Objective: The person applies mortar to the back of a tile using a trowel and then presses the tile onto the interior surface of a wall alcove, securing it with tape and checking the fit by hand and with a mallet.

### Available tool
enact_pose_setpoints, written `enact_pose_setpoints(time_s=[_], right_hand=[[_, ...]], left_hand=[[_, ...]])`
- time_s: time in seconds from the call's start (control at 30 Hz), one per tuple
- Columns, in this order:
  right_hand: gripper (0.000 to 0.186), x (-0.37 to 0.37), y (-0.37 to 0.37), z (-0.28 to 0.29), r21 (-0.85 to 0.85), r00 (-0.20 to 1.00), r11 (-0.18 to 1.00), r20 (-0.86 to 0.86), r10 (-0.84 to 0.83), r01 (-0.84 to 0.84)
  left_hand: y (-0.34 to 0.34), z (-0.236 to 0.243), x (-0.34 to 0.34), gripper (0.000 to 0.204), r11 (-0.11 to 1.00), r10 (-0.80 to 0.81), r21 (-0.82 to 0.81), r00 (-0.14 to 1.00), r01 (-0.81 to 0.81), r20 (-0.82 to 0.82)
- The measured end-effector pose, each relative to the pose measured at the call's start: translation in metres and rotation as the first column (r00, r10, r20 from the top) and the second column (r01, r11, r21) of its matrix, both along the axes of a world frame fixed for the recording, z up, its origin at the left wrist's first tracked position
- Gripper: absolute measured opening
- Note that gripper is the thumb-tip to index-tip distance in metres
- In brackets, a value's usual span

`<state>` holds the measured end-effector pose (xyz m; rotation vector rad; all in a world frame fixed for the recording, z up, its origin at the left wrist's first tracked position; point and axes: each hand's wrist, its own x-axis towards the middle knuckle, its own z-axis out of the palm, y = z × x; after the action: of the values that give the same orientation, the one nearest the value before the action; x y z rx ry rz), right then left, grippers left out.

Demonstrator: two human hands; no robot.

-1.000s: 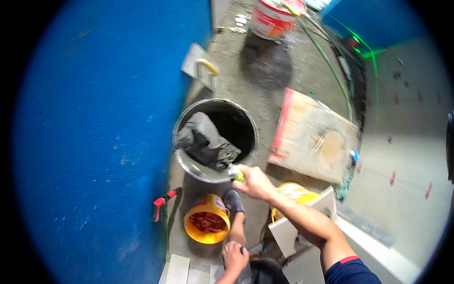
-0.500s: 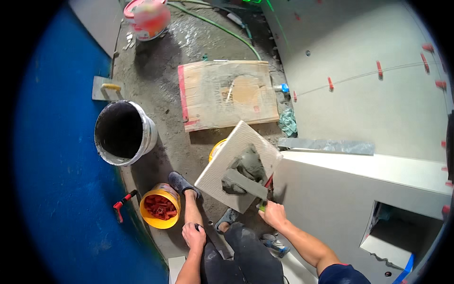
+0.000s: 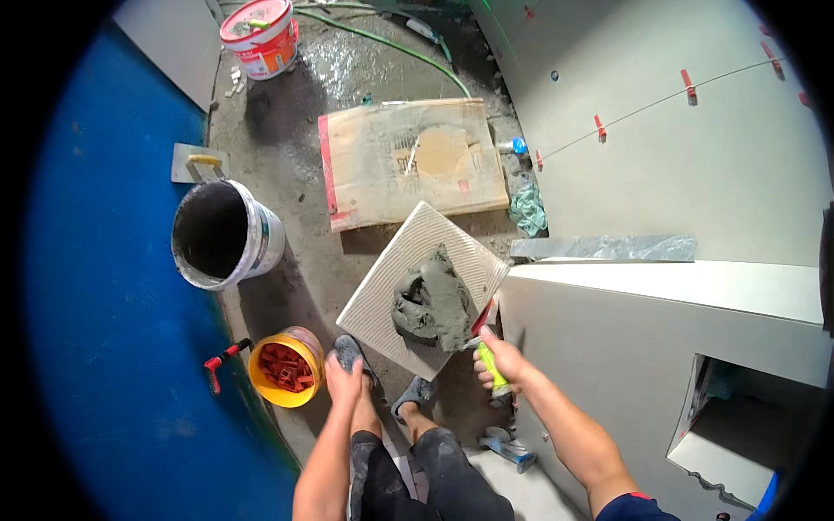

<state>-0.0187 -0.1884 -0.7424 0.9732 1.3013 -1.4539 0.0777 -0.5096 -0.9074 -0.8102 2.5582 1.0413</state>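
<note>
A square tile (image 3: 380,300) lies ribbed face up before me, with a heap of wet grey mortar (image 3: 430,300) on its middle. My right hand (image 3: 504,363) is closed around the yellow-green handle of a trowel (image 3: 493,369) at the tile's near right corner. The trowel's blade reaches into the mortar and is largely covered by it. Just short of the tile's left corner, above my shoe (image 3: 350,351), is my left hand (image 3: 344,380). Its fingers are mostly hidden, and nothing shows in it. What supports the tile is out of sight beneath it.
Left stand a mortar bucket (image 3: 254,234), a yellow bucket (image 3: 287,395) of red clips and red pliers (image 3: 221,363). A notched trowel (image 3: 184,163) leans behind. Flattened cardboard (image 3: 365,174) lies ahead, a red-white bucket (image 3: 265,61) beyond. Right is a tiled ledge (image 3: 608,300).
My left hand has left my knee and moved forward toward the tile's left corner. The trowel blade, earlier lying visible across the tile, now sits in the mortar, which has been pushed together.
</note>
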Motion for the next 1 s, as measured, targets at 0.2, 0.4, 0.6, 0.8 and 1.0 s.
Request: enact_pose_setpoints(time_s=[0.2, 0.4, 0.6, 0.8, 1.0], right_hand=[[0.055, 0.031, -0.032, -0.011, -0.004, 0.887, 0.888, 0.026, 0.460, -0.460], [0.053, -0.001, 0.003, -0.029, 0.917, -0.122, -0.115, 0.073, 0.990, -0.382], [0.056, -0.063, 0.019, -0.037, 0.853, 0.009, -0.119, 0.144, 0.990, -0.508], [0.058, 0.003, -0.014, -0.036, 0.588, 0.516, 0.450, -0.064, 0.854, -0.672], [0.050, -0.055, 0.056, -0.053, 0.947, 0.036, -0.081, 0.097, 0.995, -0.312]], left_hand=[[0.009, -0.053, -0.089, 0.089, 0.930, 0.281, 0.117, 0.880, -0.348, 0.383], [0.016, -0.061, -0.084, 0.085, 0.927, 0.287, 0.141, 0.899, -0.348, 0.331], [0.025, -0.033, -0.096, 0.076, 0.915, 0.302, 0.128, 0.860, -0.383, 0.411], [0.027, -0.028, -0.099, 0.080, 0.926, 0.311, 0.085, 0.871, -0.367, 0.380], [0.026, -0.040, -0.096, 0.088, 0.956, 0.268, 0.015, 0.889, -0.294, 0.372]])
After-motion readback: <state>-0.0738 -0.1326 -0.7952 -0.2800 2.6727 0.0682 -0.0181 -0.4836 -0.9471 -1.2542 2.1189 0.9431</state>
